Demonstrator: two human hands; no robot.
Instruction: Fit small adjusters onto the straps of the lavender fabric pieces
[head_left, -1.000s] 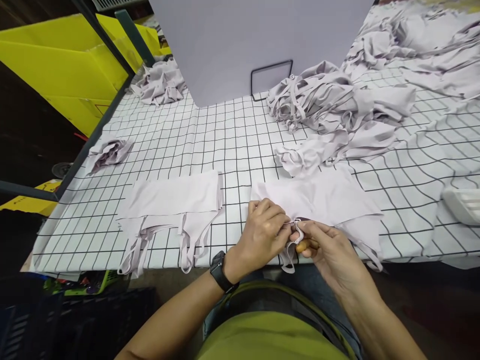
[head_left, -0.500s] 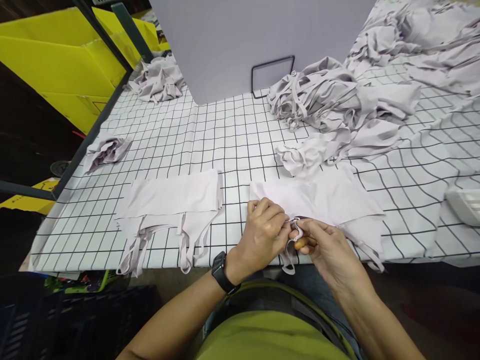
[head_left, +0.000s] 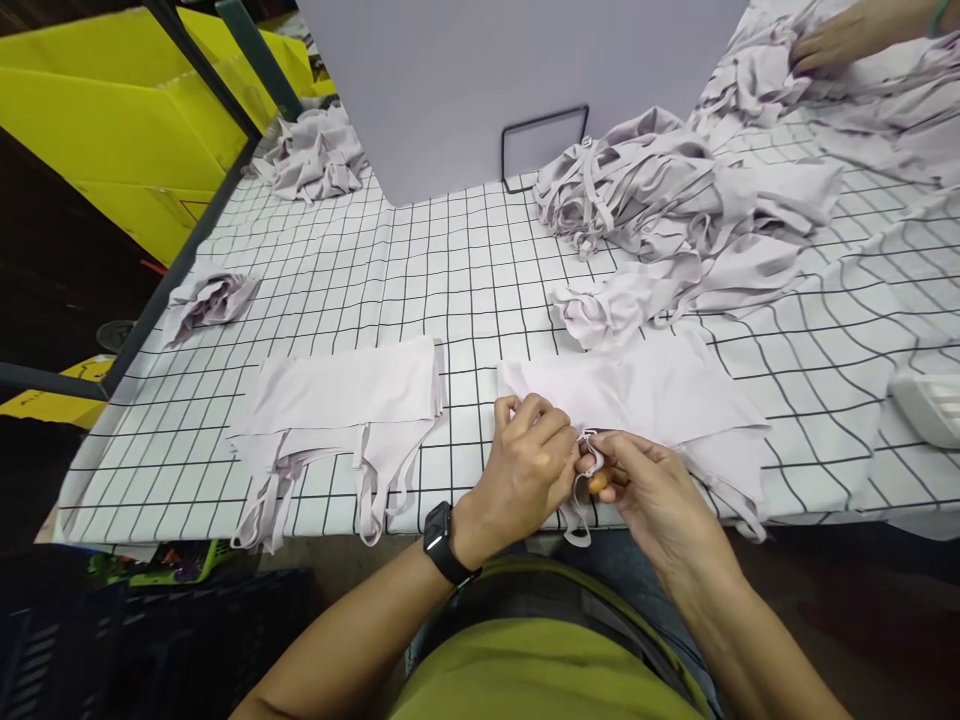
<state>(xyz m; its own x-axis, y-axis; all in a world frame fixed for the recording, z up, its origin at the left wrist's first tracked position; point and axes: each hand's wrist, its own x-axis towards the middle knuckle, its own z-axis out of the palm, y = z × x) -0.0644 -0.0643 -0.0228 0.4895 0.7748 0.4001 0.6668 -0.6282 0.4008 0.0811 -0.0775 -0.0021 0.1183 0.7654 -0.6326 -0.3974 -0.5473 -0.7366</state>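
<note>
A pale lilac strappy top [head_left: 637, 390] lies flat at the table's front edge, its straps toward me. My left hand [head_left: 529, 455] is closed on the top's strap, fingers curled near the strap end. Pinched in the fingertips of my right hand [head_left: 649, 490] is the same thin strap [head_left: 598, 462], bent in a small loop with what looks like a slider on it. The two hands almost touch, and they hide part of the strap. Left of them rests a neat stack of folded tops [head_left: 345, 390], straps hanging toward the front edge.
Crumpled lilac garments [head_left: 660, 190] are heaped beyond my right hand. A grey panel [head_left: 517, 90] stands at the back with a black wire stand [head_left: 544, 125]. Another person's hand [head_left: 832, 40] is on the far right pile. A yellow box [head_left: 112, 120] stands left; a white object [head_left: 930, 410] lies right.
Another person's hand has come into view at the top right, on the garment pile there. My hands keep nearly the same place, with only slight finger movement at the strap.
</note>
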